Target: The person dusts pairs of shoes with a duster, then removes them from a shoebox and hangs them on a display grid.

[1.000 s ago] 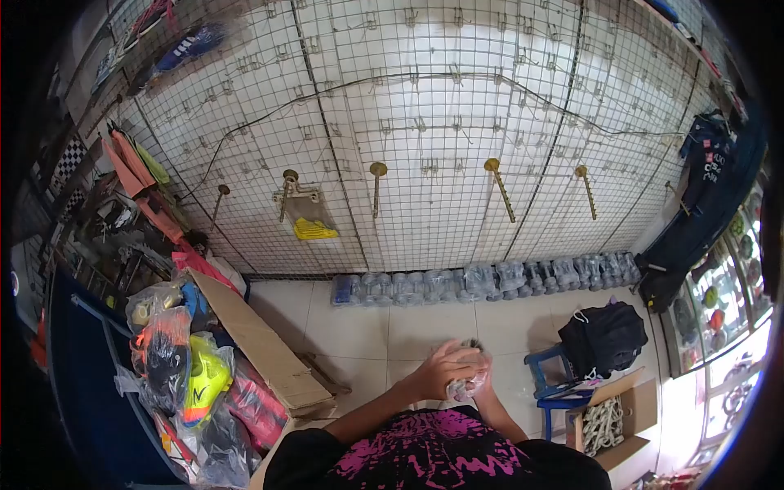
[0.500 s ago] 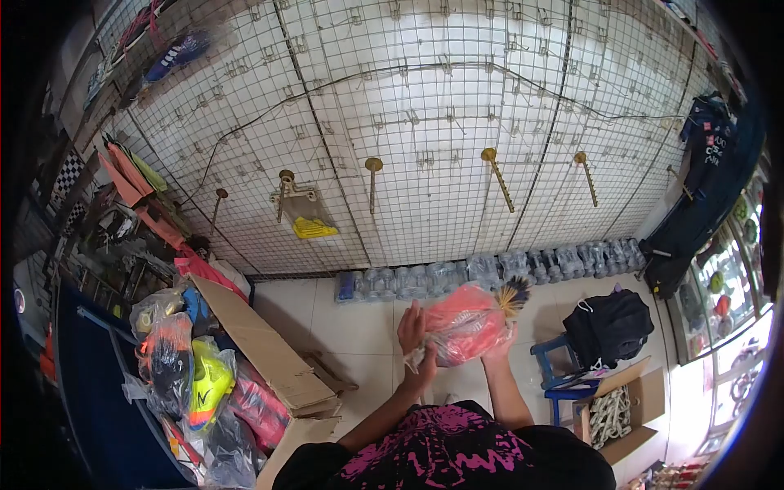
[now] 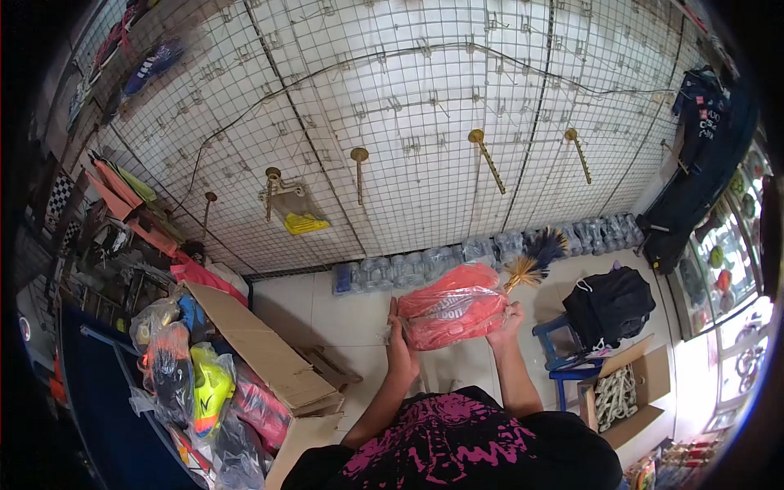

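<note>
A red bundle (image 3: pixel 452 306) with white lettering, wrapped in clear plastic, is held up in front of my body. My left hand (image 3: pixel 400 341) grips its left side, with the plastic bunched near the fingers. On the opposite side my right hand (image 3: pixel 505 323) is closed at the bundle's edge. A feather duster (image 3: pixel 535 261) with tan roots and dark tips sticks out just above my right hand, its handle hidden. In this view the bundle lies below a row of plastic-wrapped items (image 3: pixel 408 269) along the wall.
To the left, a cardboard box (image 3: pixel 253 343) holds several plastic-wrapped sports items. A blue stool (image 3: pixel 555 343) bearing a black bag (image 3: pixel 608 306) stands at right, beside a carton of white hooks (image 3: pixel 618 398). Metal rods (image 3: pixel 488 163) project from the wire grid wall (image 3: pixel 392 106).
The bundle has turned so its lettered side shows more broadly. My left hand has shifted down its side, and the duster has swung up and right, its bristles showing more fully.
</note>
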Available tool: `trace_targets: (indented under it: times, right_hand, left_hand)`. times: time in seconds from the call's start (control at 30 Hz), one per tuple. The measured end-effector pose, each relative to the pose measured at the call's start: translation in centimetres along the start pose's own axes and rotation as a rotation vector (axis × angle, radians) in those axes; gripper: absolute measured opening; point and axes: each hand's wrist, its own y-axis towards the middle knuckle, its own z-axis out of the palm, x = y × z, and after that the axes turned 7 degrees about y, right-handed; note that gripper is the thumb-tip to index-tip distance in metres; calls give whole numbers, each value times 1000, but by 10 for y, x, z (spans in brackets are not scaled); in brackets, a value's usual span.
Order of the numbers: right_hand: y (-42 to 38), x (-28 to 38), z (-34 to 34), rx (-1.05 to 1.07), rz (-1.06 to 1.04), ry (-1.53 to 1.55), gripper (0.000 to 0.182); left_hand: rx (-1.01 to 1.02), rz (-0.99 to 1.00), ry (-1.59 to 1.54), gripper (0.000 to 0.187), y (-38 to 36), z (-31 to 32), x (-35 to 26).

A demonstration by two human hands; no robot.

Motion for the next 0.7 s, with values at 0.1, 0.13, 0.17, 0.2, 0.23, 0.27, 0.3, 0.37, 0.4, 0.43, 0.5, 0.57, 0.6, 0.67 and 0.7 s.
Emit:
trace_targets:
  times: [0.1, 0.13, 0.17, 0.2, 0.23, 0.27, 0.3, 0.37, 0.4, 0.43, 0.5, 0.57, 0.6, 0.67, 0.7]
  right_hand:
    - [2, 6, -12, -42, -9, -75, 51]
    - [2, 8, -15, -53, -14, -113, 52]
    - [3, 10, -18, -19, -26, -143, 53]
    - [3, 13, -13, 16, -40, -173, 54]
    - [3, 15, -8, 50, -52, -204, 55]
    - [3, 16, -3, 46, -101, -290, 55]
    - [-3, 12, 24, 41, -150, -376, 55]
    - [-5, 16, 30, 59, -201, -564, 51]
    - [-2, 23, 23, 83, -202, -666, 47]
    - [0, 27, 17, 108, -202, -768, 43]
    - [-8, 33, 21, -67, -203, -966, 34]
    - [-20, 33, 36, -170, -252, -1121, 29]
    - [-31, 30, 35, -184, -301, -1179, 29]
    - [-48, 20, 27, -178, -402, -1294, 28]
    - [-55, 14, 21, -157, -455, -1353, 28]
  left_hand:
    - [-45, 17, 15, 51, 9, 1, 1]
    - [-57, 28, 12, 49, 13, 0, 3]
    - [-69, 38, 9, 48, 17, -2, 5]
    - [-58, 34, -28, 48, 22, -5, 7]
    - [-49, 30, -65, 48, 27, -9, 9]
    - [-40, 26, -102, 49, 32, -14, 11]
    - [-36, 27, -94, 48, 37, -20, 14]
    - [-26, 28, -78, 46, 47, -32, 19]
    - [-30, 62, -65, 46, 51, -33, 17]
    - [-34, 97, -51, 46, 55, -35, 15]
    - [-21, 152, -49, 46, 61, -35, 6]
    - [9, 197, -72, 47, 60, -28, -12]
    - [-73, 198, -74, 48, 61, -21, -19]
    - [-93, 200, -120, 48, 72, -31, -22]
    - [-103, 201, -145, 48, 77, -35, -23]
